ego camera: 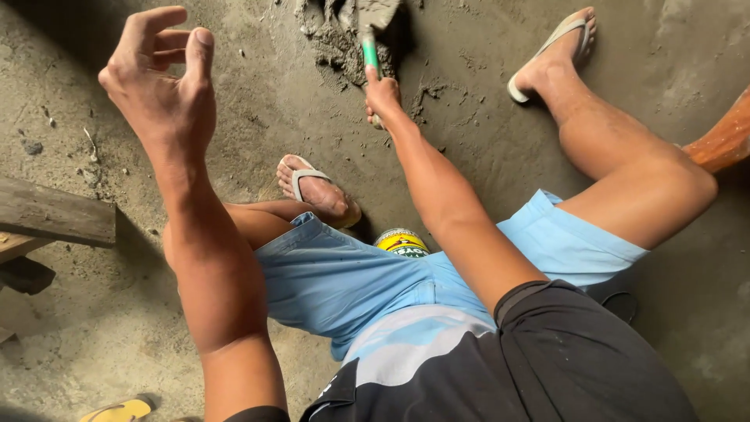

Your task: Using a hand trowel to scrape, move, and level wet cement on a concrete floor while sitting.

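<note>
The floor is rough grey cement with sand and dust on it, under the squatting person. Below the hands there is one yellow can between the legs, and two feet in sandals. The left hand is open in the air, fingers curled, holding nothing. Further away, the right hand grips one trowel by its green handle, its blade in one heap of wet mortar.

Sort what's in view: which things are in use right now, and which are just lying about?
In use: right hand, trowel, wet mortar.
Lying about: plank, yellow tin, yellow sandal. Left hand is raised, holding nothing.
</note>
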